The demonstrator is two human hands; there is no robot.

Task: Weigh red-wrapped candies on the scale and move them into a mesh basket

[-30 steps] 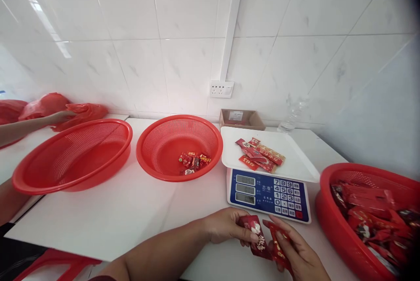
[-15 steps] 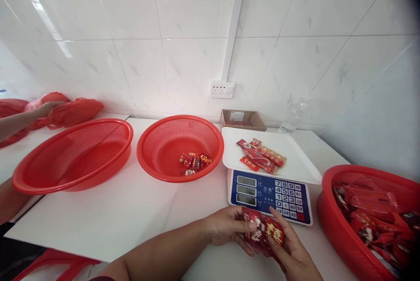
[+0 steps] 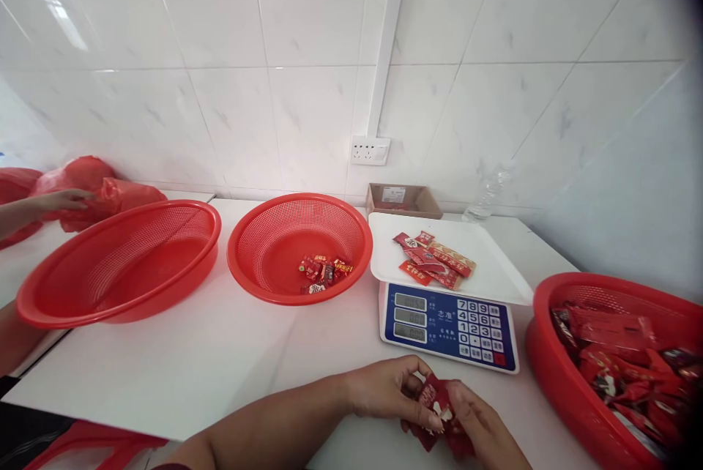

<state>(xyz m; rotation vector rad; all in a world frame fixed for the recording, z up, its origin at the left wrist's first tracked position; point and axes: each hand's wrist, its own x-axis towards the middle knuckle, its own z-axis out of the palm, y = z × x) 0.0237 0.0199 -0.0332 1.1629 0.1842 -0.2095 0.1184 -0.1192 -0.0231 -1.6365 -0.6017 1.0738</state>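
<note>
Left hand (image 3: pixel 387 389) and right hand (image 3: pixel 484 422) are curled around red packets (image 3: pixel 436 395); red packages (image 3: pixel 618 331) are heaped in the counter's (image 3: pixel 231 375) right-edge basket (image 3: pixel 552 371).

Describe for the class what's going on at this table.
The person's left hand and right hand hold red packets together in front of a scale. Other wrapped pieces lie on its white tray, with more in the middle basket and the right basket. At far left, a co-worker's hand is by red plastic bags.
</note>
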